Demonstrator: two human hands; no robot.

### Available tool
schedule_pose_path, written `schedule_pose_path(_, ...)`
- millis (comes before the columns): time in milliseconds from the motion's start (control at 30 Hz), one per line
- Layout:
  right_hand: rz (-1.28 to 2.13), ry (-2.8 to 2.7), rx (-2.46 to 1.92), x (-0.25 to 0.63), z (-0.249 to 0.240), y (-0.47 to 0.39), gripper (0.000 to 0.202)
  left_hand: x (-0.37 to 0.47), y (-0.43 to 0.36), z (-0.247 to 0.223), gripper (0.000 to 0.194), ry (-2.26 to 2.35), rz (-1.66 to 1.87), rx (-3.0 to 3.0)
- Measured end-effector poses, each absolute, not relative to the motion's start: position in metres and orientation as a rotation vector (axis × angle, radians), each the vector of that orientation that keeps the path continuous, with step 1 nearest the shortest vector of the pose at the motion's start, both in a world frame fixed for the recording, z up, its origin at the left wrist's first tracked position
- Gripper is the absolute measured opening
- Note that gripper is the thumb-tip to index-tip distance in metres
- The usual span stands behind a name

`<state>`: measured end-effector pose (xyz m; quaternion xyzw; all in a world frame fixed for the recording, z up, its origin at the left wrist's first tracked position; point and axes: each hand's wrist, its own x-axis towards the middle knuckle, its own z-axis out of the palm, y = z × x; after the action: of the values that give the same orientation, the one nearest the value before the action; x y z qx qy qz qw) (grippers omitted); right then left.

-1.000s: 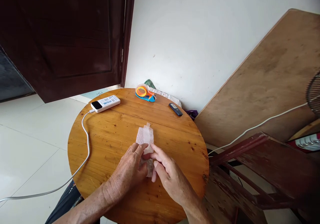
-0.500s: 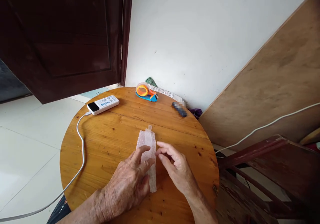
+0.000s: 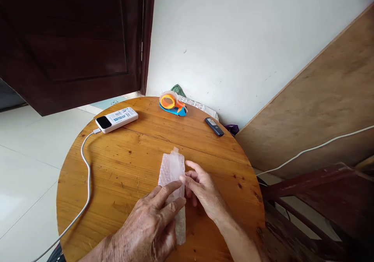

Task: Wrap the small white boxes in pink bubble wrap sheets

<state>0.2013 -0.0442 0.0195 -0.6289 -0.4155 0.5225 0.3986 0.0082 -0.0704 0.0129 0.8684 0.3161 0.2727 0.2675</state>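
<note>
A flat, narrow piece of bubble wrap (image 3: 167, 168) lies lengthwise on the round wooden table. A strip of clear tape (image 3: 175, 167) runs along it and sticks out past its far end. My left hand (image 3: 154, 219) rests over the wrap's lower left part, index and middle fingers stretched out across it; its palm side is hidden. At the right edge, my right hand (image 3: 204, 192) has its thumb on top of the wrap and curled fingers at the side, pinching that edge. The right index finger stands off, apart from the wrap.
An orange and blue tape dispenser (image 3: 172, 104) stands at the table's (image 3: 117, 168) far side. Back left is a white power bank (image 3: 117, 120) with a white cable (image 3: 89, 176) running off the edge. A small dark device (image 3: 214, 126) lies back right.
My right thumb has come onto the wrap's right edge, its fingers closing there. My left fingers have straightened and moved slightly right over the wrap. The view has shifted a little.
</note>
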Motion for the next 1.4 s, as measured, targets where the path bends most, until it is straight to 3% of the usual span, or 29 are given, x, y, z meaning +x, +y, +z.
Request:
schedule_pose_path(200,1.470,-1.183,-1.483,0.200,0.021,-0.031,0.037,0.008,-0.072,0.015,0.057,0.846,0.723,2.384)
schedule_pose_path(333,1.146,-1.403,-1.509,0.197,0.016,-0.027,0.016,0.008,-0.074,0.011,0.050,0.898,0.787,2.381)
schedule_pose_path(467,0.986,-1.414,-1.525,0.195,0.014,-0.032,0.015,0.008,-0.072,0.013,0.045,0.879,0.757,2.325)
schedule_pose_path(800,1.347,-1.207,-1.237,0.189,0.016,-0.035,0.028,0.008,-0.069,0.013,0.037,0.885,0.731,2.240)
schedule_pose_path(967,1.277,-1.332,-1.234,0.185,0.031,-0.042,0.021,0.012,-0.075,0.008,0.043,1.161,0.759,2.375)
schedule_pose_path(1200,0.933,-1.656,-1.345,0.180,0.050,-0.076,0.008,0.014,-0.087,-0.005,0.027,1.408,0.995,2.230)
schedule_pose_path(1400,0.710,-1.856,-1.324,0.178,0.045,-0.112,0.014,0.012,-0.084,-0.012,0.066,1.391,1.165,2.097)
